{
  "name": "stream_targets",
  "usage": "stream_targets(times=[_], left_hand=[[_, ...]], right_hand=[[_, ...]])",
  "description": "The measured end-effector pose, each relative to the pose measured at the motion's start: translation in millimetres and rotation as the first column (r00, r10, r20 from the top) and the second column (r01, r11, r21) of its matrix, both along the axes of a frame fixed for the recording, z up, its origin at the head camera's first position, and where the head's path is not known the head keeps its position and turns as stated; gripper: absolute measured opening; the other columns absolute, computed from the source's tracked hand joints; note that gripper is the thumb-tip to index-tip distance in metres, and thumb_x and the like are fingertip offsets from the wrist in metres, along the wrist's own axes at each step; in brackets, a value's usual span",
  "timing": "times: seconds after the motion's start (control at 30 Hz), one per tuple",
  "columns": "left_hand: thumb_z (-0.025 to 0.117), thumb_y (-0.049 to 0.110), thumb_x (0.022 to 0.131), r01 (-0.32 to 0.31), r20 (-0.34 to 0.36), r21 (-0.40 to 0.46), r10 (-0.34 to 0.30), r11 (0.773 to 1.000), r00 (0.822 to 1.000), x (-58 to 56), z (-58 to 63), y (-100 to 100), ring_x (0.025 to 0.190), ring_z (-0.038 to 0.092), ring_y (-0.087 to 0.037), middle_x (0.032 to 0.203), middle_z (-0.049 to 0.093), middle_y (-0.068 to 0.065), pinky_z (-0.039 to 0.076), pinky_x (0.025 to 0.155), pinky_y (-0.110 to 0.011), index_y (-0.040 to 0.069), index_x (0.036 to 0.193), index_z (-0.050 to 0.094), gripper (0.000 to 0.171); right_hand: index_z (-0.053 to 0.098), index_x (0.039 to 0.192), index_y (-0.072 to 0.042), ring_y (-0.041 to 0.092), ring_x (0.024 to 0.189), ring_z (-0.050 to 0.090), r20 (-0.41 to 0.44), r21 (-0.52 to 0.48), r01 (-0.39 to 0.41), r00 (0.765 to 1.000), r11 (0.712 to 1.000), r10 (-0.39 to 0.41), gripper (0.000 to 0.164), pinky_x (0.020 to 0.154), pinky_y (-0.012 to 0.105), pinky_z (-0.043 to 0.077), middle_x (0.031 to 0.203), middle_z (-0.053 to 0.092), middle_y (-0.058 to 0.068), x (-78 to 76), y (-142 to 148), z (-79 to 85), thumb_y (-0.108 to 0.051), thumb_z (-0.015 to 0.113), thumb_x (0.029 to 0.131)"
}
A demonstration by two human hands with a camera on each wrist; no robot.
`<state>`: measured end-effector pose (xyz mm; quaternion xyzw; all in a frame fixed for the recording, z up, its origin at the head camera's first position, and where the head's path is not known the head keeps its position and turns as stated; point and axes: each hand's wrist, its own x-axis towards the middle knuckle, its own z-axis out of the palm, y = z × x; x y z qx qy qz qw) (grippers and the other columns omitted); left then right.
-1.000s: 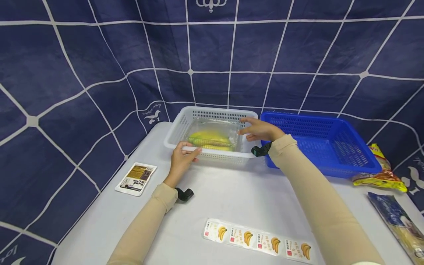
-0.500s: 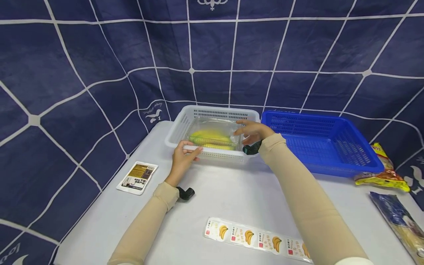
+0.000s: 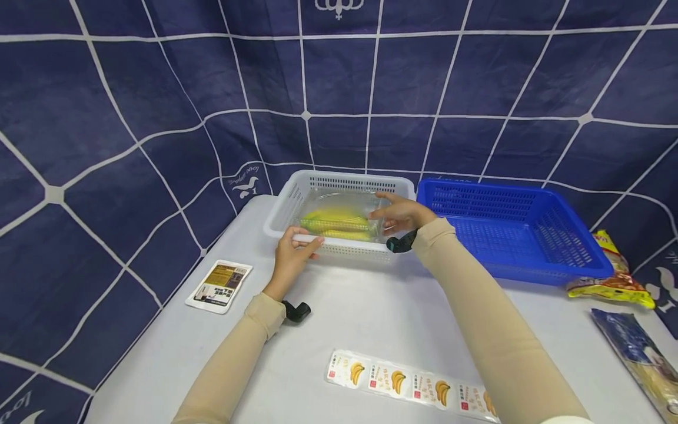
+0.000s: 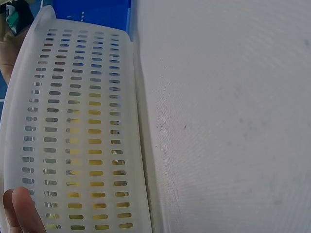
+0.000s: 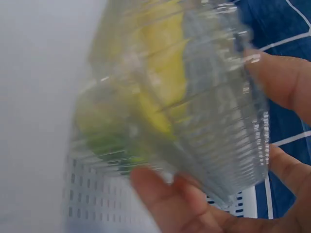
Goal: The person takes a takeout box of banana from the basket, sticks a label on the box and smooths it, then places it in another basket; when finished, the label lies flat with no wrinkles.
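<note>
Clear container (image 3: 341, 212) | inside white basket (image 3: 352, 249) | left hand (image 3: 293, 253) grips basket's rim | right hand (image 3: 401, 213) grips container's end

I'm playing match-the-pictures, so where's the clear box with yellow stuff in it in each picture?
Head: the clear box is near the middle, inside the white basket.
Left wrist: mostly hidden behind the basket's wall; its yellow contents show through the slots, left of centre.
Right wrist: big and blurry, across the upper middle.
Shared landmark: the white basket, in all three.
</note>
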<state>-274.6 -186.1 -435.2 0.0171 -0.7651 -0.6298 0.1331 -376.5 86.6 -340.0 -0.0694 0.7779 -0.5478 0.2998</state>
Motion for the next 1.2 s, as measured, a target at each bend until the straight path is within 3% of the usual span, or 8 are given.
stream_targets(times=[0.13,0.23,0.43,0.6,0.7,0.83,1.07,1.2], left_hand=[[0.083,0.014,0.098,-0.002,0.006,-0.007,0.002,1.000,1.000,0.1,0.4,0,0.079,0.077,-0.046,0.088,0.076,-0.011,0.064,0.071,-0.045,0.002,0.121,0.060,0.035],[0.084,0.013,0.097,-0.003,0.007,-0.002,0.003,1.000,1.000,-0.5,0.3,0,0.072,0.077,-0.037,0.088,0.076,-0.010,0.064,0.070,-0.042,0.002,0.121,0.060,0.035],[0.083,0.014,0.098,0.000,0.005,-0.003,0.000,1.000,1.000,-1.2,-1.3,1,0.073,0.077,-0.038,0.090,0.077,-0.012,0.064,0.070,-0.043,0.002,0.120,0.061,0.034],[0.084,0.015,0.097,-0.006,0.009,-0.017,0.006,1.000,1.000,0.7,-0.9,0,0.081,0.077,-0.048,0.089,0.077,-0.012,0.062,0.068,-0.040,0.002,0.124,0.061,0.037],[0.084,0.014,0.097,-0.012,-0.001,-0.016,0.012,1.000,1.000,0.9,-0.8,0,0.079,0.077,-0.047,0.088,0.077,-0.013,0.062,0.067,-0.040,0.001,0.123,0.061,0.038],[0.084,0.014,0.097,-0.016,-0.009,-0.015,0.016,1.000,1.000,0.7,-1.6,1,0.078,0.076,-0.048,0.088,0.076,-0.014,0.062,0.065,-0.039,0.001,0.122,0.060,0.037],[0.084,0.015,0.097,-0.013,-0.002,-0.022,0.013,1.000,1.000,0.7,-2.0,1,0.079,0.076,-0.049,0.086,0.076,-0.011,0.059,0.064,-0.034,0.002,0.122,0.060,0.037],[0.084,0.016,0.098,-0.011,-0.011,-0.024,0.011,1.000,1.000,1.0,-1.9,0,0.080,0.076,-0.050,0.085,0.075,-0.010,0.058,0.064,-0.034,0.002,0.122,0.060,0.037]], right_hand=[[0.015,0.174,-0.021,0.030,0.102,0.059,-0.039,-0.001,0.035,0.999,0.999,-0.035,0.091,0.101,0.044,0.059,0.167,0.029,0.025,3.1,-1,1.7,-0.008,0.071,0.103],[0.022,0.173,-0.020,0.041,0.128,0.053,-0.069,0.001,0.072,0.995,0.997,-0.072,0.091,0.100,0.043,0.060,0.174,0.019,0.024,5.0,0,3.1,-0.006,0.073,0.099],[0.029,0.171,-0.019,0.025,0.093,0.053,-0.116,-0.044,0.137,0.983,0.990,-0.141,0.090,0.093,0.042,0.063,0.165,0.029,0.026,7.8,2,4.0,0.000,0.075,0.096],[0.031,0.170,-0.018,0.030,0.102,0.060,-0.218,-0.061,0.181,0.957,0.982,-0.190,0.089,0.100,0.052,0.060,0.148,0.039,0.027,16.7,5,5.0,0.001,0.075,0.094],[0.033,0.170,-0.019,0.037,0.113,0.064,-0.282,-0.070,0.209,0.934,0.975,-0.220,0.090,0.103,0.055,0.058,0.158,0.032,0.033,23.7,7,9.6,0.000,0.078,0.094],[0.031,0.171,-0.022,0.047,0.136,0.052,-0.286,-0.130,0.220,0.925,0.967,-0.249,0.090,0.112,0.059,0.051,0.170,0.017,0.032,29.7,16,16.9,-0.002,0.077,0.096],[0.027,0.172,-0.023,0.032,0.113,0.059,-0.260,-0.209,0.180,0.937,0.961,-0.232,0.088,0.112,0.054,0.052,0.166,0.023,0.025,41.0,38,27.5,-0.001,0.072,0.100],[0.024,0.173,-0.024,0.031,0.113,0.060,-0.236,-0.237,0.165,0.946,0.957,-0.221,0.087,0.114,0.055,0.049,0.170,0.017,0.024,48.7,52,31.7,0.000,0.070,0.103]])
